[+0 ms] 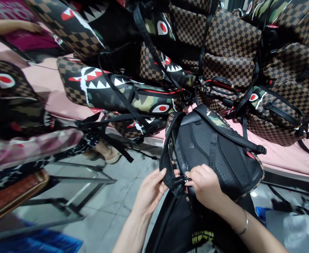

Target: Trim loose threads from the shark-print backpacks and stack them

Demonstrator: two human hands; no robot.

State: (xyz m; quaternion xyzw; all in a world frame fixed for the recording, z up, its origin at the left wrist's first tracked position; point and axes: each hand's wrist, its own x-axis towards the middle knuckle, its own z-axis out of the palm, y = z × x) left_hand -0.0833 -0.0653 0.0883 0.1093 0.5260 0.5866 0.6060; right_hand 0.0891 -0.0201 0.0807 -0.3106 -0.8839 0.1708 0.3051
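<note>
A backpack (pixel 196 140) with a black padded back panel leans on the pink table edge and my lap, its back side facing up. My left hand (pixel 154 188) is closed around the lower end of its left shoulder strap (pixel 167 158). Just to the right, my right hand (pixel 203 184) pinches a thin black piece at the strap's end, beside the bag's lower edge. A silver bracelet (pixel 245 223) sits on my right wrist. The other shoulder strap (pixel 231 133) lies loose across the panel. My fingers partly hide the small piece between the hands.
Several checkered and camouflage backpacks (pixel 231 38) are piled on the pink table (pixel 273 151). At left are a person's plaid sleeve (pixel 33 147), a stool (pixel 17 200) and a blue crate (pixel 38 242). Another person's hand (pixel 31 27) shows at upper left. A grey bag (pixel 286 228) lies at lower right.
</note>
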